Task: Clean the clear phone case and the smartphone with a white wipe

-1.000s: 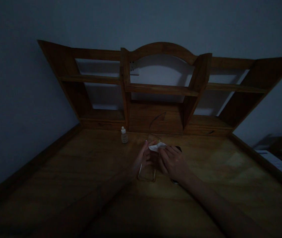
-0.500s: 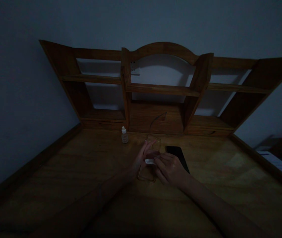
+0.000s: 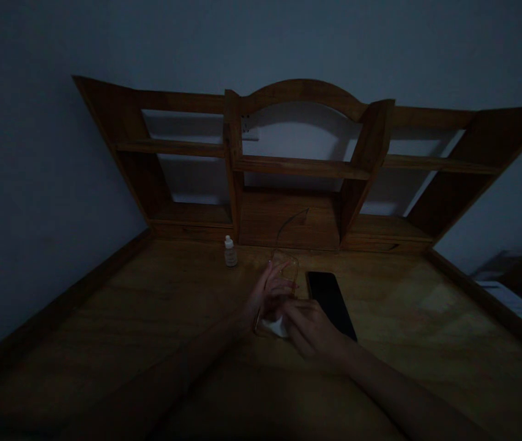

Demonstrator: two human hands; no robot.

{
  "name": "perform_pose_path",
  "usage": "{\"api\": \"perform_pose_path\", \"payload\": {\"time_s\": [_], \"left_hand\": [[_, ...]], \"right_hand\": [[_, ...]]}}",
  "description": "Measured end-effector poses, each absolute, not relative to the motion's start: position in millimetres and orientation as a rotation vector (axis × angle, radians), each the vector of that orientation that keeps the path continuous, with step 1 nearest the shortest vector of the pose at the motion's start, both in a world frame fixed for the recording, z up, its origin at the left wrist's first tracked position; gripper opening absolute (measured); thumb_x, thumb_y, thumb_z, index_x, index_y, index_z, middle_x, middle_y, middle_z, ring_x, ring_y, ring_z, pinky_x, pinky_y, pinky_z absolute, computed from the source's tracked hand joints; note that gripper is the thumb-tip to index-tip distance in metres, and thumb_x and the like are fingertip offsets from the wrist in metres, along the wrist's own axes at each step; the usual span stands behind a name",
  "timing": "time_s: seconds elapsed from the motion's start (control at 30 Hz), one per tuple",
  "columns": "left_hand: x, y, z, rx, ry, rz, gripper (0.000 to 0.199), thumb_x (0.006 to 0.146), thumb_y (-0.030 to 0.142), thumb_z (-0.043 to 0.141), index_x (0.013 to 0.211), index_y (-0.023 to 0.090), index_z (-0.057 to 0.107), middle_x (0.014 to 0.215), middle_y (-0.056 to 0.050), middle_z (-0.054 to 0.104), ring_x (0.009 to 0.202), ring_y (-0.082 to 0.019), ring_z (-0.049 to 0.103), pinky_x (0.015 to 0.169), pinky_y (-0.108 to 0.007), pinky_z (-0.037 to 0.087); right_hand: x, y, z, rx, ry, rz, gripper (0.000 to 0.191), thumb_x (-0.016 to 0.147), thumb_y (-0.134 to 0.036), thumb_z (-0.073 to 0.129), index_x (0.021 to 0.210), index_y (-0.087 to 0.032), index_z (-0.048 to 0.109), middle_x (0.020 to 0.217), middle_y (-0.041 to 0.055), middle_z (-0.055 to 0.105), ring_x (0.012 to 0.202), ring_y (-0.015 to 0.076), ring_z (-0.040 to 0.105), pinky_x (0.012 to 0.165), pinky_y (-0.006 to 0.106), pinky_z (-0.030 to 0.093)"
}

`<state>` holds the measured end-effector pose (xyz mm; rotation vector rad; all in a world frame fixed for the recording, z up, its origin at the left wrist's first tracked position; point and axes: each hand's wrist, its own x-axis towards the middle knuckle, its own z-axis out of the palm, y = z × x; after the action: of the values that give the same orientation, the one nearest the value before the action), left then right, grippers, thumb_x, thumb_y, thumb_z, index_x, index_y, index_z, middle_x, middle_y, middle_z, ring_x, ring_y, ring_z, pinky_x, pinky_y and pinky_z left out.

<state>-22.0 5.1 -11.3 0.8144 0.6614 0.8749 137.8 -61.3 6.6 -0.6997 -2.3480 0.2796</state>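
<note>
A clear phone case [image 3: 294, 260] with an amber-tinted rim lies on the wooden desk. My left hand [image 3: 267, 291] holds it at its left side, fingers stretched across it. Bunched in the fingers of my right hand [image 3: 309, 324] is a white wipe or tissue [image 3: 275, 327], pressed to the lower part of the case. Just right of the case lies a dark smartphone [image 3: 331, 303], screen up, partly behind my right hand. A small clear bottle with a white cap [image 3: 230, 252] stands upright to the left. Dim light blurs the finger details.
A wooden shelf unit [image 3: 300, 166] rises along the back of the desk [image 3: 407, 343], against the wall. A socket [image 3: 250, 130] shows behind it. A thin dark cord-like line [image 3: 290, 219] crosses its lower panel. Beyond the desk's right edge lies a pale striped surface [image 3: 513, 303].
My right hand has moved the white wipe toward me, down the case, and more of the wipe shows. More of the smartphone is uncovered. My left hand stays nearly in place.
</note>
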Motion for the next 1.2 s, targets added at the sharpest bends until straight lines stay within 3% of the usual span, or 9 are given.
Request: {"api": "perform_pose_path", "payload": {"time_s": [0.13,0.3,0.47,0.57,0.8,0.9,1.0,1.1,1.2], "left_hand": [[-21,-1,-3,0.812,0.673,0.869,0.064,0.099,0.063,0.033,0.147,0.024,0.047,0.101,-0.01,0.071,0.095,-0.023,0.068,0.074,-0.028,0.051],[-17,-6,1,0.691,0.555,0.923,0.063,0.098,0.06,0.037,0.146,0.02,0.05,0.106,-0.01,0.069,0.093,-0.022,0.065,0.084,-0.032,0.05],[-24,-4,-6,0.626,0.385,0.821,0.065,0.095,0.064,0.035,0.148,0.028,0.045,0.127,-0.01,0.061,0.103,-0.025,0.061,0.09,-0.043,0.05],[-31,-4,-6,0.571,0.333,0.795,0.064,0.095,0.063,0.034,0.151,0.032,0.04,0.117,-0.01,0.062,0.096,-0.025,0.062,0.085,-0.047,0.051],[-38,6,-1,0.485,0.375,0.826,0.057,0.096,0.063,0.04,0.145,0.033,0.047,0.116,-0.009,0.063,0.089,-0.02,0.065,0.068,-0.032,0.051],[-35,11,-2,0.44,0.485,0.821,0.055,0.096,0.066,0.04,0.124,0.023,0.061,0.101,-0.007,0.065,0.076,-0.017,0.064,0.061,-0.029,0.049],[-29,13,-6,0.441,0.579,0.86,0.065,0.092,0.072,0.041,0.104,0.013,0.065,0.085,-0.006,0.064,0.064,-0.013,0.06,0.052,-0.024,0.044],[-24,14,-13,0.441,0.632,0.952,0.071,0.093,0.072,0.038,0.106,0.007,0.065,0.071,-0.002,0.056,0.055,-0.009,0.053,0.045,-0.02,0.038],[-22,13,-15,0.435,0.65,1.006,0.061,0.098,0.061,0.041,0.107,0.006,0.065,0.062,0.003,0.048,0.048,-0.006,0.044,0.044,-0.019,0.036]], "right_hand": [[143,-58,8,-0.761,-2.141,0.242,0.017,0.1,-0.016,0.038,0.098,-0.02,0.054,0.085,0.0046,0.064,0.075,0.0167,0.062,0.07,0.029,0.049],[141,-56,2,-1.022,-1.627,0.659,0.019,0.101,-0.032,0.044,0.098,-0.021,0.059,0.079,0.0013,0.061,0.068,0.0158,0.058,0.059,0.025,0.045],[145,-34,-15,-1.085,-0.883,1.014,0.029,0.081,-0.041,0.07,0.099,-0.021,0.061,0.09,0.0011,0.064,0.076,0.0179,0.06,0.06,0.024,0.049],[154,-19,-22,-1.099,-0.726,1.069,0.036,0.078,-0.043,0.07,0.104,-0.022,0.058,0.087,0.0005,0.066,0.072,0.0192,0.062,0.058,0.028,0.052],[164,-5,-27,-1.114,-0.609,1.057,0.04,0.07,-0.04,0.076,0.101,-0.022,0.06,0.082,-0.0008,0.069,0.07,0.02,0.066,0.055,0.027,0.054],[164,-4,-29,-1.131,-0.592,1.049,0.04,0.071,-0.042,0.077,0.103,-0.024,0.062,0.082,-0.0027,0.071,0.073,0.0192,0.067,0.058,0.026,0.054],[165,-3,-31,-1.14,-0.569,1.039,0.04,0.071,-0.044,0.078,0.103,-0.023,0.065,0.086,-0.002,0.073,0.077,0.0192,0.068,0.062,0.025,0.055],[166,-2,-30,-1.137,-0.553,1.05,0.042,0.07,-0.045,0.079,0.102,-0.02,0.067,0.089,0.0014,0.074,0.081,0.0208,0.069,0.066,0.027,0.056],[166,-2,-28,-1.126,-0.543,1.068,0.042,0.069,-0.045,0.08,0.1,-0.018,0.067,0.088,0.0029,0.075,0.079,0.0214,0.07,0.066,0.027,0.056]]}}
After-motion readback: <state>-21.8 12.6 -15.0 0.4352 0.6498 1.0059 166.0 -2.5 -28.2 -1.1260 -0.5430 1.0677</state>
